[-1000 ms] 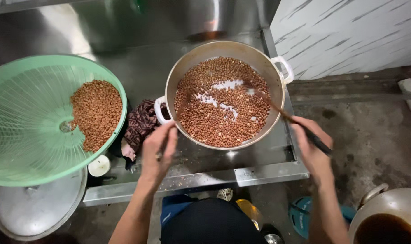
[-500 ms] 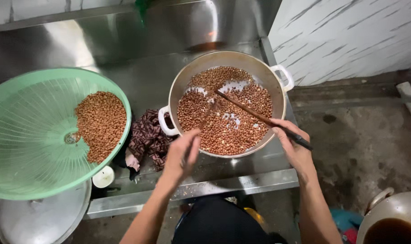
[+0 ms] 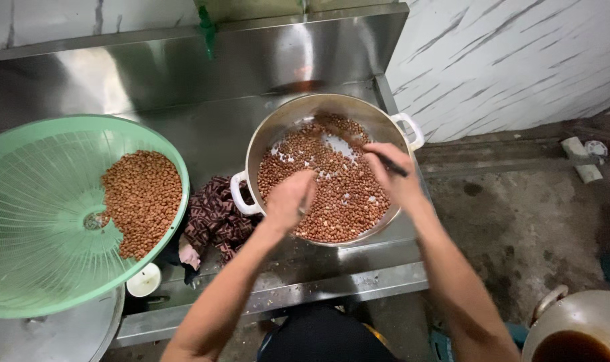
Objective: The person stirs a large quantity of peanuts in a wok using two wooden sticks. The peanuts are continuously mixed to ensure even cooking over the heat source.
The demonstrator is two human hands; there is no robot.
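Note:
A large metal pot [image 3: 265, 137] with white handles stands on a steel counter [image 3: 211, 134], filled with brown peanuts [image 3: 338, 194] and some white grains. Over the near side of the pot my left hand [image 3: 288, 200] hovers, fingers curled loosely; whether it holds anything I cannot tell. My right hand [image 3: 392, 173] sits above the pot's right half, gripping a dark stick [image 3: 389, 163] whose far end is hidden among the peanuts.
A green plastic sieve basket [image 3: 30, 221] with a heap of peanuts [image 3: 141, 201] rests at left on a metal lid [image 3: 64, 332]. A patterned cloth [image 3: 214, 218] lies beside the pot. A small white cup [image 3: 144, 279] sits below. A pot of dark liquid [image 3: 573, 338] stands at bottom right.
Both hands have moved up over the pot. The right hand swung the stick from the pot's right rim toward its middle. The left hand went from the counter edge to above the peanuts.

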